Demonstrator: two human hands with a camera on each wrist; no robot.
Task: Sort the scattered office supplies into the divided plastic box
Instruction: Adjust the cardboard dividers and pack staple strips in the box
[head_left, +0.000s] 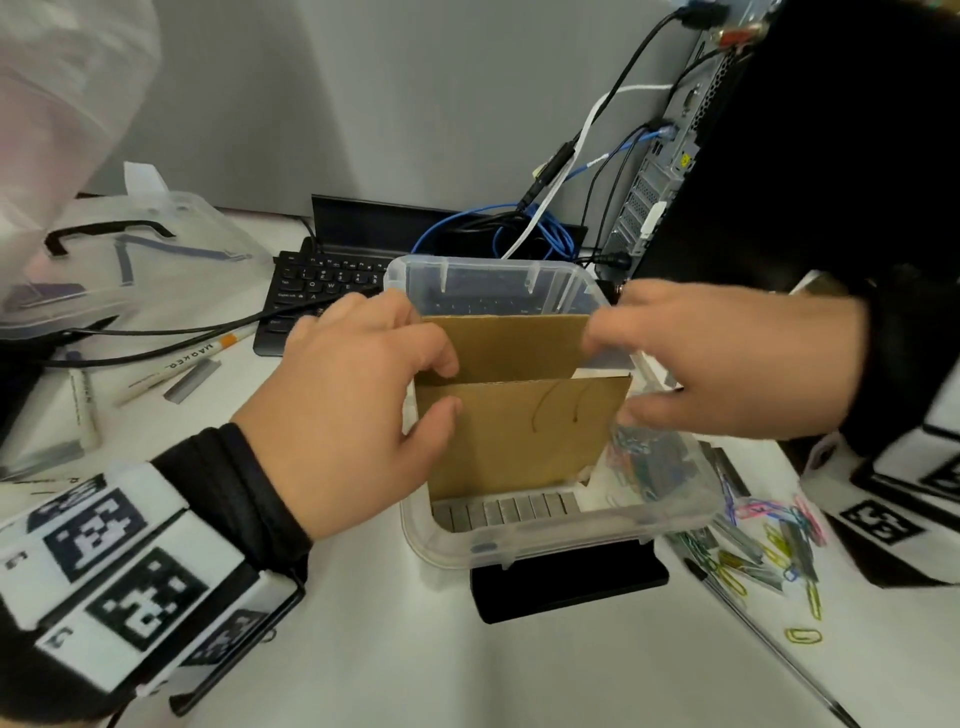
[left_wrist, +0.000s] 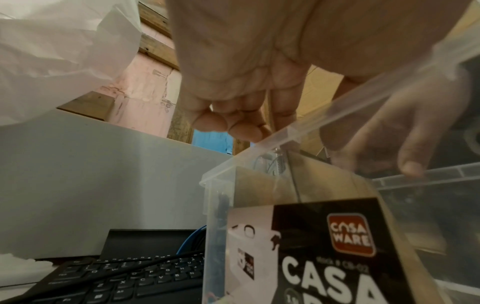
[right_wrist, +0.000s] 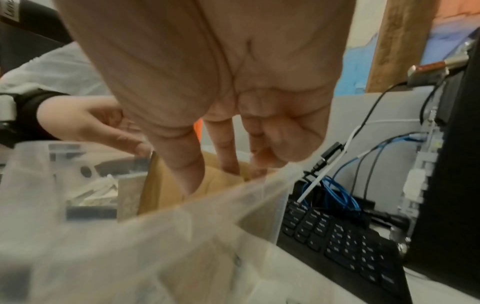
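A clear plastic box (head_left: 519, 540) stands mid-table with two brown cardboard dividers upright inside it, a far one (head_left: 514, 343) and a near one (head_left: 509, 436). My left hand (head_left: 444, 387) pinches the dividers' left edges. My right hand (head_left: 613, 376) pinches their right edges; in the right wrist view its fingers (right_wrist: 228, 160) reach down onto the cardboard (right_wrist: 166, 189). Grey staple strips (head_left: 509, 509) lie in the front compartment. Coloured paper clips (head_left: 644, 462) sit along the box's right side. More paper clips (head_left: 769, 540) are scattered on the table to the right.
The box rests on a black stand (head_left: 566, 587). Markers (head_left: 171, 369) and a staple strip (head_left: 192, 382) lie at the left, a pen (head_left: 769, 644) at the front right. A keyboard (head_left: 317, 291), cables and a computer tower (head_left: 779, 156) crowd the back. A clear lid (head_left: 140, 249) sits far left.
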